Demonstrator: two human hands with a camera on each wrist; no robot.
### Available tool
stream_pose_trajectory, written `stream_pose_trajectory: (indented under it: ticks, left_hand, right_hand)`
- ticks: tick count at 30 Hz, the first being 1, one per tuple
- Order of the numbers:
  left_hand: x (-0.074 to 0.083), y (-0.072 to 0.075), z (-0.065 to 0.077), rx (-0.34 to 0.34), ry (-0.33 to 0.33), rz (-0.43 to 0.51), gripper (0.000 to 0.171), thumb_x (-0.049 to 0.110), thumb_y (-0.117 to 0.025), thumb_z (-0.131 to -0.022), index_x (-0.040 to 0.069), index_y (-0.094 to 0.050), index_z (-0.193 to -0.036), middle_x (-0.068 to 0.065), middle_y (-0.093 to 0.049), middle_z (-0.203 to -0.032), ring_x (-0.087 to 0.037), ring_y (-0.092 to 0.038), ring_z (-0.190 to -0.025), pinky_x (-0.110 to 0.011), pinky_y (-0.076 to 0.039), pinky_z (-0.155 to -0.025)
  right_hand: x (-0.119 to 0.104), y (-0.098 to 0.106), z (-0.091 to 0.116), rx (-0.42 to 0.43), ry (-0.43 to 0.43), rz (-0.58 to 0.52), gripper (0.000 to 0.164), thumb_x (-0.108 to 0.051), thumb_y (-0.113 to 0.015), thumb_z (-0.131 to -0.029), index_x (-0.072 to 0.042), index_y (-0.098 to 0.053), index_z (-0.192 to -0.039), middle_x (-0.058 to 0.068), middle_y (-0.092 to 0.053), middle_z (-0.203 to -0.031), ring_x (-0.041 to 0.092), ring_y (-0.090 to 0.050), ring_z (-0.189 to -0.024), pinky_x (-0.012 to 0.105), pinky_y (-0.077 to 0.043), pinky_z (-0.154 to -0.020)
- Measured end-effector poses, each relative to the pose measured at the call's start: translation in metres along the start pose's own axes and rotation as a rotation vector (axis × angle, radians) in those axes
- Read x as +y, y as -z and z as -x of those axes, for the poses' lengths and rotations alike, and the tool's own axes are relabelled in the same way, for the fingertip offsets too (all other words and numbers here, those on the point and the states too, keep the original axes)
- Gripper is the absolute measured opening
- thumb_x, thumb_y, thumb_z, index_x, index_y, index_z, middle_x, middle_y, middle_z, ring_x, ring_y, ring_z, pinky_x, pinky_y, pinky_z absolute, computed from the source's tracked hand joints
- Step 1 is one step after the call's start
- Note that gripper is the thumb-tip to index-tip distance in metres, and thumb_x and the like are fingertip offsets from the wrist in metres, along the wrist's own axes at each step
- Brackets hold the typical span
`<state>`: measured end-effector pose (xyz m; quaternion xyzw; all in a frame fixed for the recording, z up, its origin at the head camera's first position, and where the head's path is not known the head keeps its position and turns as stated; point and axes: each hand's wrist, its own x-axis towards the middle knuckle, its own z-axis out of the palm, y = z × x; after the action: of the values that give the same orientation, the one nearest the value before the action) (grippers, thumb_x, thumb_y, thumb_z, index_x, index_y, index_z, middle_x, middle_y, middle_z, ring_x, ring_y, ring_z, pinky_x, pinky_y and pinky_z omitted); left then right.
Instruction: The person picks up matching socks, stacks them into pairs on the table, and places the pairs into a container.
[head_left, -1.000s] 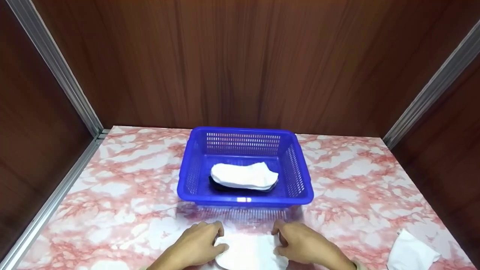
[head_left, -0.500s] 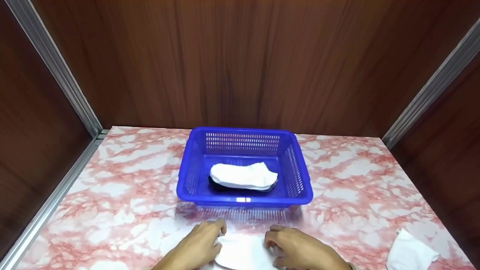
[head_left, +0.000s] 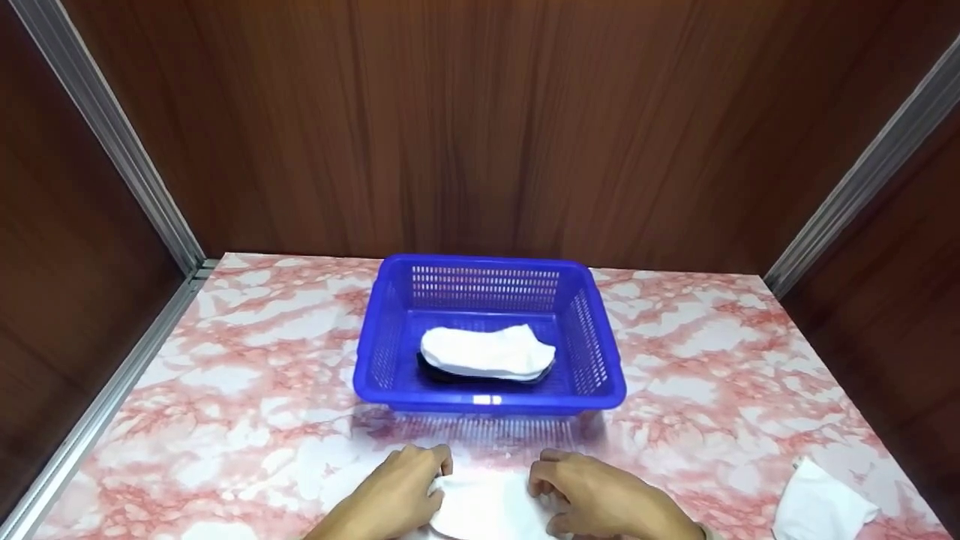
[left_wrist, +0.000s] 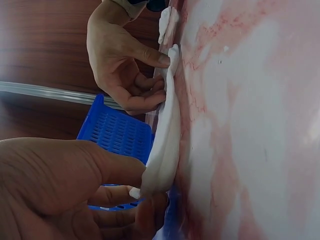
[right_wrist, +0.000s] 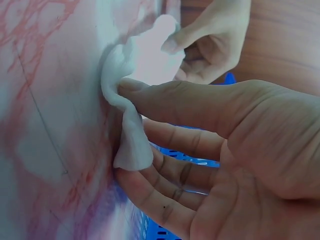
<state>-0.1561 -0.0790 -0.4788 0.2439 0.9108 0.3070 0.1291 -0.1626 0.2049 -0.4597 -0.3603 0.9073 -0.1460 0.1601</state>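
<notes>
A white ankle sock (head_left: 484, 506) lies flat near the table's front edge, between both hands. My left hand (head_left: 397, 487) pinches its left end, thumb against the near layer, as the left wrist view shows. At the other end my right hand (head_left: 596, 491) holds the fabric, thumb (right_wrist: 150, 97) pressed on a bunched fold and fingers behind it. In the right wrist view the sock's edge (right_wrist: 134, 150) curls over toward those fingers. A blue perforated basket (head_left: 491, 409) stands just beyond the hands. Inside it, a white ankle sock (head_left: 487, 352) rests on black ones (head_left: 435, 371).
A crumpled white sock (head_left: 821, 502) lies at the table's right front. Red-and-white marbled tabletop (head_left: 262, 375) surrounds the basket. Brown wood-look panels (head_left: 480, 127) with metal corner rails (head_left: 112, 127) enclose the back and sides.
My right hand has shifted left and slightly nearer along the sock, bringing the hands closer together. My left hand has moved only a little. The basket and its socks have stayed put.
</notes>
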Motion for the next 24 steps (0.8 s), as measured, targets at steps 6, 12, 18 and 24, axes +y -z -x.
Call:
stream_pose_trajectory:
  ticks: [6,12,18,24]
  left_hand:
    - [0.007,0.006,0.003,0.026,0.017,-0.088,0.029,0.023,-0.068,-0.088,0.006,-0.064,-0.112,0.007,-0.061,-0.067,0.000,-0.049,-0.055,-0.019,-0.052,-0.057]
    - [0.021,0.024,0.003,0.187,0.000,-0.160,0.027,0.034,-0.069,-0.089,0.013,-0.067,-0.107,0.004,-0.066,-0.076,-0.006,-0.057,-0.065,-0.023,-0.045,-0.055]
    - [0.026,0.052,-0.004,0.415,-0.067,-0.167,0.020,0.033,-0.071,-0.088,0.017,-0.070,-0.099,0.009,-0.062,-0.071,0.000,-0.047,-0.057,-0.016,-0.040,-0.049]
    - [0.020,0.084,-0.025,0.586,-0.103,-0.196,0.023,0.037,-0.073,-0.086,0.020,-0.070,-0.101,0.009,-0.060,-0.074,-0.002,-0.048,-0.062,-0.017,-0.041,-0.053]
  right_hand:
    - [0.001,0.008,0.008,0.027,0.056,-0.014,0.025,-0.022,-0.078,-0.078,-0.021,-0.066,-0.101,-0.010,-0.058,-0.089,-0.004,-0.048,-0.073,0.014,-0.044,-0.063]
    - [0.004,0.026,0.026,0.144,0.060,-0.059,0.022,-0.024,-0.074,-0.084,-0.017,-0.066,-0.103,-0.007,-0.064,-0.094,0.000,-0.058,-0.081,0.018,-0.052,-0.069]
    - [0.018,0.044,0.050,0.293,0.074,-0.067,0.019,-0.024,-0.075,-0.085,-0.023,-0.066,-0.102,-0.012,-0.067,-0.093,0.000,-0.061,-0.081,0.022,-0.054,-0.070]
    - [0.046,0.058,0.081,0.497,0.081,-0.014,0.027,-0.009,-0.078,-0.080,-0.021,-0.066,-0.102,-0.013,-0.066,-0.092,0.001,-0.062,-0.078,0.023,-0.056,-0.067]
